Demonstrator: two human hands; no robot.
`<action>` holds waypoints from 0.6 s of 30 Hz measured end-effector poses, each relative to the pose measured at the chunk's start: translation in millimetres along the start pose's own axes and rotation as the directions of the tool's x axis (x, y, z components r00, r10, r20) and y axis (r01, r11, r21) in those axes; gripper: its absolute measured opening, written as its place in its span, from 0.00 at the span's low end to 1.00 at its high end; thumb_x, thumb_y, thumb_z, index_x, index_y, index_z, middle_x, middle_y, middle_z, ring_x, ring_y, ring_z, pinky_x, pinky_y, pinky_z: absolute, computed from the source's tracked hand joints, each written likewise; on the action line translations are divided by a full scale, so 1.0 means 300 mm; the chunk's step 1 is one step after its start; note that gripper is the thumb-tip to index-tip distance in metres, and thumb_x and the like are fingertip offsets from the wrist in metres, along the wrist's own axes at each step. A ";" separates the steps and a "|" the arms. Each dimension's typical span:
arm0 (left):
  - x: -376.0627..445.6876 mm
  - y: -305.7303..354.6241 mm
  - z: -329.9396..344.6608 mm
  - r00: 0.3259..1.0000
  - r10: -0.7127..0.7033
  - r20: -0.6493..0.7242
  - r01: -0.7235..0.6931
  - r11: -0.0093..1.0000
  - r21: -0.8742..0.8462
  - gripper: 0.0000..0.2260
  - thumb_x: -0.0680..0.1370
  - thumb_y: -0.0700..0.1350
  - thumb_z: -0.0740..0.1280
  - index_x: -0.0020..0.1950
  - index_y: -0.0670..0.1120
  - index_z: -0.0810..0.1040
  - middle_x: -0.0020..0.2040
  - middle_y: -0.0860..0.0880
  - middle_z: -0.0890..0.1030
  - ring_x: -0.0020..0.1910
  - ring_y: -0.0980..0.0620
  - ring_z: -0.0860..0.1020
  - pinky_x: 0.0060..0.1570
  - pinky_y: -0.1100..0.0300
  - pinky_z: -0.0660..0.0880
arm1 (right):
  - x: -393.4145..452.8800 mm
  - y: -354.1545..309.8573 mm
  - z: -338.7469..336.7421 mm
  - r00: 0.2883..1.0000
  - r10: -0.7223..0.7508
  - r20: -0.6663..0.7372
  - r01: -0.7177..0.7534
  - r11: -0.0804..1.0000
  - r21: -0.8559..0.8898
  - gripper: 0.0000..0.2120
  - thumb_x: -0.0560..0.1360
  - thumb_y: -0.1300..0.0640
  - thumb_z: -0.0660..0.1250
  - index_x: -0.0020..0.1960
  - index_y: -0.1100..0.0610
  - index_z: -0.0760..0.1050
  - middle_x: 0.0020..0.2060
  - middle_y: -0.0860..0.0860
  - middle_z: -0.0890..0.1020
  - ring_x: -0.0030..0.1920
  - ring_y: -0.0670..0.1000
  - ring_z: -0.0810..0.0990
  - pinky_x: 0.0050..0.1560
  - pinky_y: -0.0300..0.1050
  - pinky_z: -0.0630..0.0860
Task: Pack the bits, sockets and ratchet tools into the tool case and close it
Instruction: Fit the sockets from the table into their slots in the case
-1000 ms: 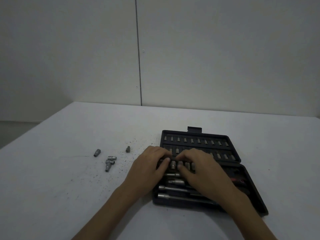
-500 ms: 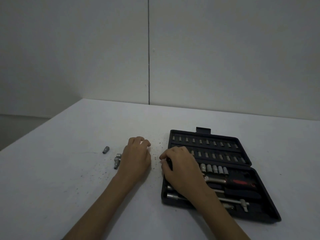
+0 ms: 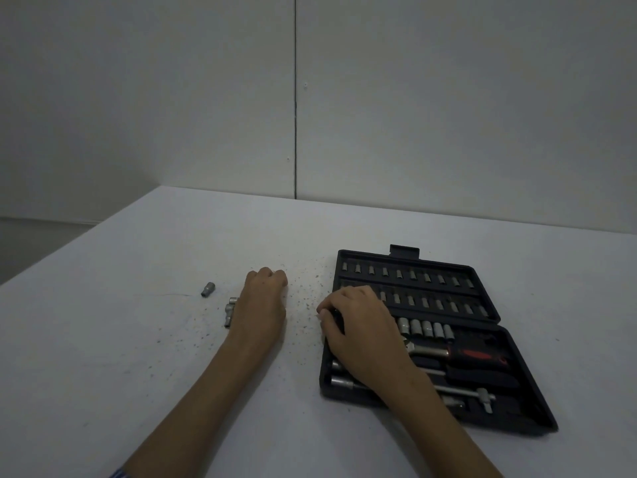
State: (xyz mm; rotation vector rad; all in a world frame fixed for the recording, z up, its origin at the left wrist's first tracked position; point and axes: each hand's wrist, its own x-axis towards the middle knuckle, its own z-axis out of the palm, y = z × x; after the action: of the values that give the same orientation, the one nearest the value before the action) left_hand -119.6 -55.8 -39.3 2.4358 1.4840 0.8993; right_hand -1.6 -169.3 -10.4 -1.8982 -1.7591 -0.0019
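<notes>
**A:** So why did we have the case (image 3: pixel 489 343) lying flat open on the table (image 3: pixel 103 374) like that? Looked to us like it was so every slot faced up. The two rows of bits (image 3: pixel 406 274) sat in the far half, the row of sockets (image 3: pixel 425 328) and the red-handled ratchet (image 3: pixel 462 353) in the near half.

**B:** Yeah, and we'd parked our right hand (image 3: pixel 362 326) on the case's left edge, palm down, wrist crossing the long bars at the near corner. Our guess was it was steadying the case. Fingers were curled over that edge, but whether they actually pinched something we couldn't tell (too dark, knuckles in the way).

**A:** And the left hand (image 3: pixel 262 305)?

**B:** Out on the table, well apart from the case, knuckles up, forearm stretched straight forward. Fingers were bent under at the far end, probably onto a loose piece. We couldn't see anything in them though.

**A:** The leftovers were all on that side anyway: a little jointed adapter (image 3: pixel 230 310) right against the hand's left edge, and one small socket (image 3: pixel 208 289) further left, on its own.

**B:** So packing wasn't finished, and the lid was nowhere near shut.
</notes>
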 end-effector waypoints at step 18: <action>-0.040 0.203 -0.100 0.994 0.101 0.046 -0.046 0.748 -0.662 0.04 0.75 0.42 0.69 0.43 0.51 0.81 0.38 0.57 0.82 0.39 0.63 0.80 0.44 0.71 0.75 | -0.021 0.057 -0.126 0.993 0.121 -0.007 -0.105 0.891 0.441 0.08 0.74 0.61 0.68 0.51 0.52 0.79 0.46 0.42 0.82 0.49 0.37 0.79 0.51 0.27 0.73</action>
State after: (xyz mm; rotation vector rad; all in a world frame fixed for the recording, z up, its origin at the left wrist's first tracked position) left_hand -94.1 -101.5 5.6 1.9635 0.8271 1.0944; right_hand 26.8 -189.8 12.7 -1.6478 -1.4686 0.3753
